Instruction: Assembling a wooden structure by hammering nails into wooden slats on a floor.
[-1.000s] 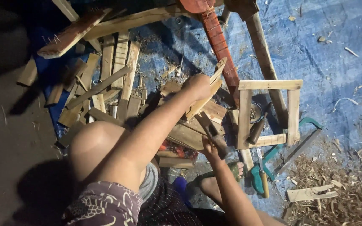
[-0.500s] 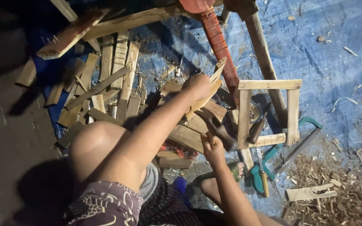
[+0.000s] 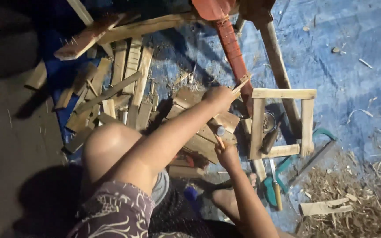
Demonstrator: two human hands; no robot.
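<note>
Compared with half a second ago, the right hand [image 3: 226, 154] sits slightly lower and has swung the wooden-handled hammer [image 3: 219, 134] so its head points up beside the left forearm. The left hand [image 3: 219, 97], at frame centre, is closed around a thin pale wooden strip [image 3: 240, 84] that angles up right, just left of the square wooden frame [image 3: 283, 123].

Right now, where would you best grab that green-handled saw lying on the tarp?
By the green handle of the saw, coming from above at the near end. It lies flat with the handle toward the person's foot, and its thin blade runs away under the wooden frame.
</note>
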